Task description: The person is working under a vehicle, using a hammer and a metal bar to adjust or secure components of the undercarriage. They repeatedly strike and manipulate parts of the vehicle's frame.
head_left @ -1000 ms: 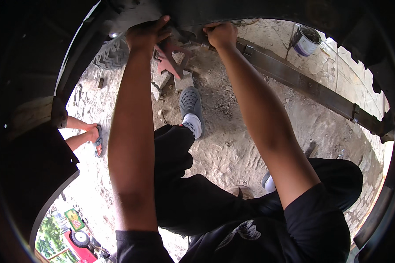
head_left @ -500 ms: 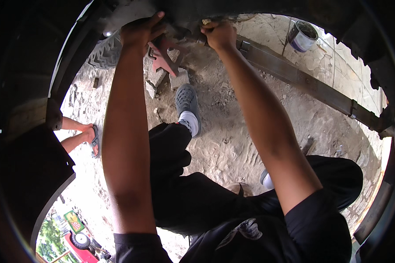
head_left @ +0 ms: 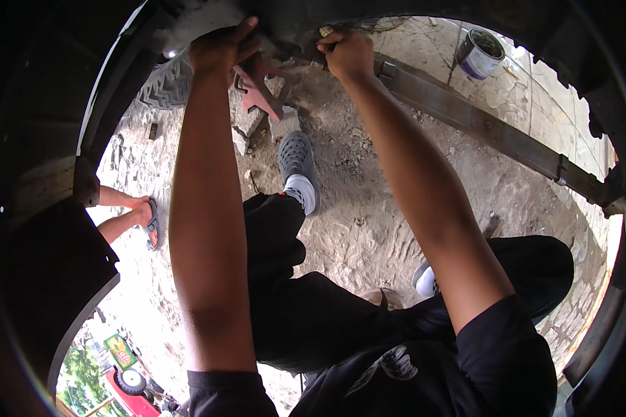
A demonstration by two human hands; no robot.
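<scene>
My left hand (head_left: 219, 54) is raised to the dark underside of a vehicle (head_left: 292, 17) at the top of the view. Its thumb is stretched out and apart from the fingers, which lie partly in shadow against the dark part. To its right, my right hand (head_left: 349, 54) is closed, with a small tan end (head_left: 326, 31) showing above the fingers. The rest of what it grips is hidden. Just below and between the hands, a reddish jack stand (head_left: 259, 90) stands by broken concrete blocks (head_left: 284, 124). Greyish haze hangs above my left hand.
A long metal beam (head_left: 466, 118) slants from near my right hand to the right edge. Beyond it stands an open paint can (head_left: 481, 55). A treaded tire (head_left: 165, 87) is at upper left. Another person's sandaled foot (head_left: 148, 215) is at left; a red vehicle (head_left: 132, 393) is lower left.
Both hands stay in nearly the same places. My left forearm has shifted slightly to the right, and the view has moved a little.
</scene>
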